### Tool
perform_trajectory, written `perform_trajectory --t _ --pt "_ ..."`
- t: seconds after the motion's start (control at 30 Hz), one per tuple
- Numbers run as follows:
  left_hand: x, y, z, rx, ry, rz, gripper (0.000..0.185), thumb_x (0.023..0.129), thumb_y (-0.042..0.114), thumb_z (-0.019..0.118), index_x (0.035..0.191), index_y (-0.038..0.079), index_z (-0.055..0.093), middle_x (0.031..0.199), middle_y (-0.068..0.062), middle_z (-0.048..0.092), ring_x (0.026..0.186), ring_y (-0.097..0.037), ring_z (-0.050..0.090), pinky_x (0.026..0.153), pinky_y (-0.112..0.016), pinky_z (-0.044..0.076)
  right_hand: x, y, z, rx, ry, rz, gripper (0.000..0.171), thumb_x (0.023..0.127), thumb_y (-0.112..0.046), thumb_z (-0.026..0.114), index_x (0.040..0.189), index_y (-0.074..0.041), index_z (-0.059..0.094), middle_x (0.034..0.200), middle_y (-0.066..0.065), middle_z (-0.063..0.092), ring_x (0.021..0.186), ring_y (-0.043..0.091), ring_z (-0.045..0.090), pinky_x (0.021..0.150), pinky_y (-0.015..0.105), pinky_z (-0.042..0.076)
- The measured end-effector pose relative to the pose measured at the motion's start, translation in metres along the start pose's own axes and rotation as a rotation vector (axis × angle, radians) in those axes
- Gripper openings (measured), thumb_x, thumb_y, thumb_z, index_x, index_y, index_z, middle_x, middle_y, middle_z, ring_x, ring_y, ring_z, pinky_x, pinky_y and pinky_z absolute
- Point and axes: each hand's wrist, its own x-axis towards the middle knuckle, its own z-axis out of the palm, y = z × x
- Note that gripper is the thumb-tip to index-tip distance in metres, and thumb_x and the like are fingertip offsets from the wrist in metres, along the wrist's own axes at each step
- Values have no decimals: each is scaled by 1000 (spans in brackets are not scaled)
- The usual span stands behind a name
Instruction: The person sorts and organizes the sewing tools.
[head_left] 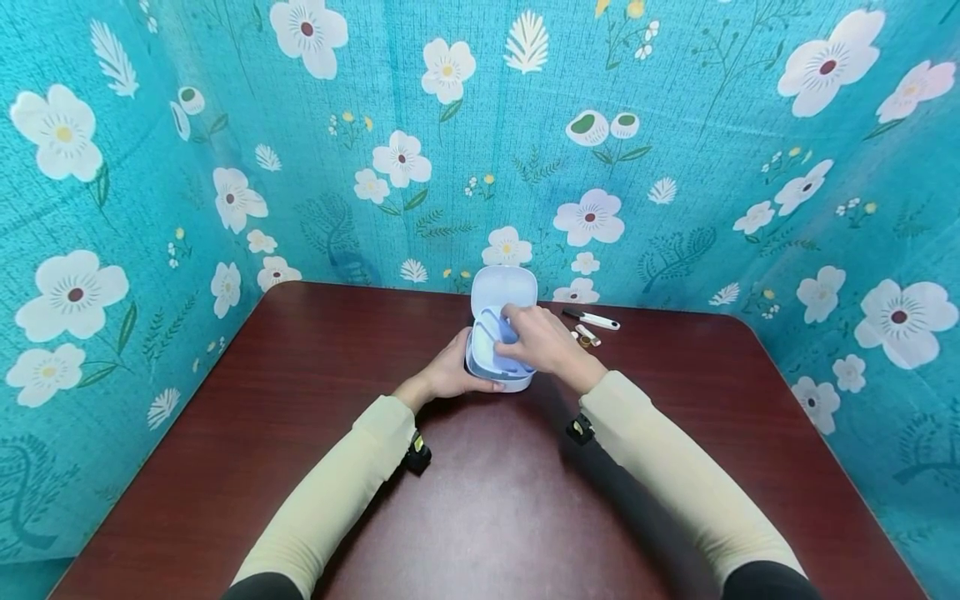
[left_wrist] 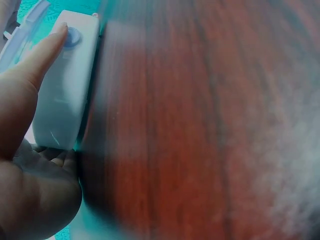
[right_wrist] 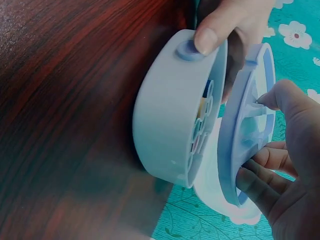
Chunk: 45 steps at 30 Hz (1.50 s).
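Head view: your left hand is gripping the near-left side of the pale blue case, which is sitting mid-table on the dark red table, lid standing open toward the far edge. Your right hand is reaching into the case from the right, fingers curled over the inner tray. Just right of that hand, a white pen-shaped tool and a small white-and-brown piece are lying near the far edge, apart from the case. Floral teal cloth is walling the table on three sides. Left wrist view: heavily motion-blurred; your left hand is wrapping the case body, with the thumb tip pressing at the round blue button on its edge. Right wrist view: the case is showing side-on, open. Your right hand is pinching the inner tray, thumb on one face, fingers on the other, tray tilted up out of the case body. The left thumb is sitting on the button. Small coloured pieces are showing in the case's compartments; you can't tell what they are.
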Motion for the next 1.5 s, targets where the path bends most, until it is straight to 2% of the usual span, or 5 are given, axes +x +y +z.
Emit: perform_trajectory --t 0.37,0.7,0.93,1.27,1.5 --pt "-2 1 2 -8 10 -27 108 73 37 95 153 10 28 144 -6 46 128 -21 47 112 -40 36 2 3 11 -15 14 -2 38 86 -31 74 110 -3 64 64 -1 50 56 16 46 50 31 36" --pt "-3 2 4 -7 23 -56 113 72 40 95 155 11 25 147 -6 45 130 -20 47 113 -40 35 3 6 20 -33 -16 5 39 86 -32 74 111 -4 64 67 -1 52 58 17 48 52 31 38" --pt "-4 3 5 -27 29 -50 114 72 38 95 156 11 24 148 -7 44 129 -21 47 113 -41 36 4 7 24 -30 -38 5 43 87 -34 74 115 -3 64 68 -1 54 58 16 49 52 30 39" --pt "-3 4 7 11 27 -46 112 73 39 94 156 9 25 147 -8 44 131 -21 46 113 -41 35 8 11 28 -25 -71 -14 31 85 -33 75 98 -7 64 61 -2 47 55 15 44 51 30 34" --pt "-4 5 8 33 27 -47 108 74 40 93 154 9 27 143 -8 46 127 -21 48 111 -41 37 9 15 32 -6 -77 -16 33 83 -33 75 100 -7 65 60 -4 43 53 13 39 51 30 30"
